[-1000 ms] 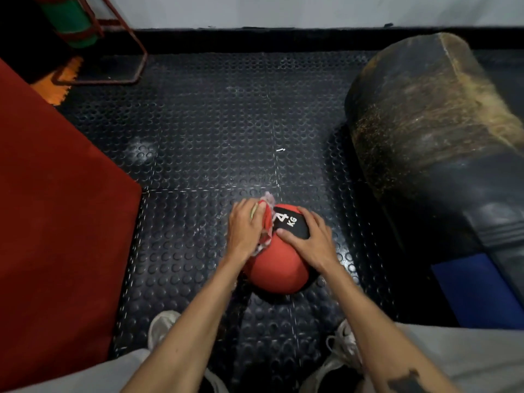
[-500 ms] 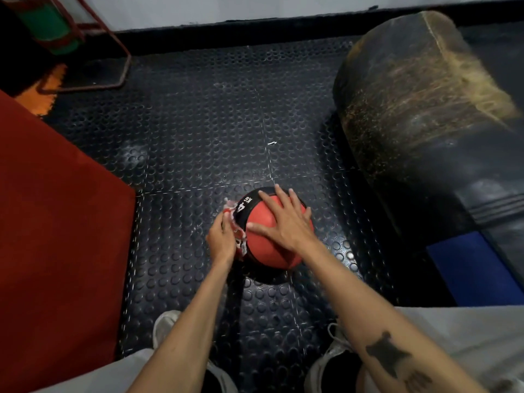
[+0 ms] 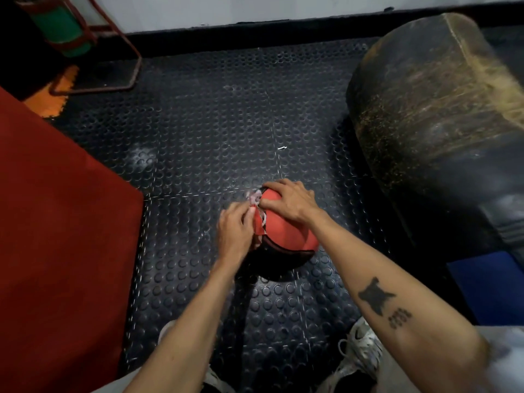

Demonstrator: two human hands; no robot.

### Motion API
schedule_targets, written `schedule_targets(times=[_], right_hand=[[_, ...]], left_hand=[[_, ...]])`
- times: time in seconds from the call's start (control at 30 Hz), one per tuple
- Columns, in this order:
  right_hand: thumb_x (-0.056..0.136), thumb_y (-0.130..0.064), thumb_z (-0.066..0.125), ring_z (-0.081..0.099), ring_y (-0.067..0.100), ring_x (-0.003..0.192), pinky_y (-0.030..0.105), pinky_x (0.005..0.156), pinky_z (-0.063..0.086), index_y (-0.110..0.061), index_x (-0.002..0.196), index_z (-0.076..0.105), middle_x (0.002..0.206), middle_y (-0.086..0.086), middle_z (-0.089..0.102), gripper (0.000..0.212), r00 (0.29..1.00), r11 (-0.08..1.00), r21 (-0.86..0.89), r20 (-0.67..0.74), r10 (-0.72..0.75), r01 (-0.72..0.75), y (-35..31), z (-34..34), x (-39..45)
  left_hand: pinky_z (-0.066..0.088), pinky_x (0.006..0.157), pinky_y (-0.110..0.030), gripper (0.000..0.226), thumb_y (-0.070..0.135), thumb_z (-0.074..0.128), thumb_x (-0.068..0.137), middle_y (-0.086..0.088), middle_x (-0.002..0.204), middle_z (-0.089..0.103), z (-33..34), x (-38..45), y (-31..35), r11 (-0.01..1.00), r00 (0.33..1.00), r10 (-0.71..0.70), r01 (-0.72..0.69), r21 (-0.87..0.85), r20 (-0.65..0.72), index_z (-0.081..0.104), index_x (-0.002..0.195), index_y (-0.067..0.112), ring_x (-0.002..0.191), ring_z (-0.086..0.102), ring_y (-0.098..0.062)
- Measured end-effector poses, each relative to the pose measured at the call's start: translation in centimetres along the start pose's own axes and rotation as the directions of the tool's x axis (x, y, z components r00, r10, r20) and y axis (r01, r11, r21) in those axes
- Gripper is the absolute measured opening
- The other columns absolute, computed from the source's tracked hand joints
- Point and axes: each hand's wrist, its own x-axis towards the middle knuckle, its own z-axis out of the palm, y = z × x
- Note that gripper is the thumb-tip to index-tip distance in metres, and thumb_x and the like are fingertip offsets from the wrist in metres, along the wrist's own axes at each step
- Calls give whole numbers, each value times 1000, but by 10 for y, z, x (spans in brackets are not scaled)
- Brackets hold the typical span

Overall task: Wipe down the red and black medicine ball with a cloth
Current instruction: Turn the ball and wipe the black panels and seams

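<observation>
The red and black medicine ball sits on the black studded rubber floor in front of my feet. My left hand grips a red and white cloth against the ball's left side. A frayed end of the cloth sticks up at the ball's top left. My right hand lies on top of the ball with its fingers curved over the far side, touching the cloth's upper end. The ball's black band shows along its near lower edge.
A large worn black punching bag lies on the floor at the right, with a blue mat beside it. A red mat covers the left. A red metal frame with a green object stands at the back left. My shoes are below.
The ball has rolled so the "4 kg" label is out of sight and a black band faces me. My right hand slid to the ball's top; my left hand keeps the cloth on its left side.
</observation>
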Motion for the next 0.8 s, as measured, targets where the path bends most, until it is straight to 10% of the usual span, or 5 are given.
schedule_targets(times=[0.27, 0.4, 0.63, 0.8], right_hand=[[70, -85, 48, 35, 32, 138, 64, 110, 25, -47, 136, 49, 149, -2, 43, 76, 997, 993, 94, 13, 71, -72, 7, -9, 18], [67, -87, 45, 37, 34, 137, 63, 108, 28, -48, 134, 49, 149, -1, 45, 78, 994, 985, 137, -8, 107, -105, 8, -7, 21], [61, -87, 44, 44, 33, 133, 65, 106, 31, -50, 126, 56, 142, 0, 54, 76, 993, 969, 218, 2, 121, -118, 11, -16, 24], [61, -91, 42, 48, 33, 127, 64, 105, 35, -53, 118, 59, 135, -1, 58, 70, 983, 946, 276, -17, 182, -170, 20, -13, 29]], left_hand=[[52, 73, -42, 32, -8, 63, 82, -9, 101, 69, 31, -108, 4, 958, 961, 266, -256, 126, -73, 73, 108, 8, 90, 54, -26], [38, 78, -21, 23, 6, 62, 94, -5, 103, 66, 10, -46, 11, 989, 977, 128, -112, 97, -173, 73, 113, 11, 91, 52, -21], [51, 69, -31, 33, -3, 74, 78, 0, 96, 68, 8, -97, -21, 940, 952, 296, -305, 157, 74, 73, 108, 10, 84, 56, -18], [50, 84, -43, 17, 11, 57, 96, 2, 99, 65, -18, -63, -27, 969, 956, -239, 246, 19, -171, 70, 106, 17, 93, 56, -16]])
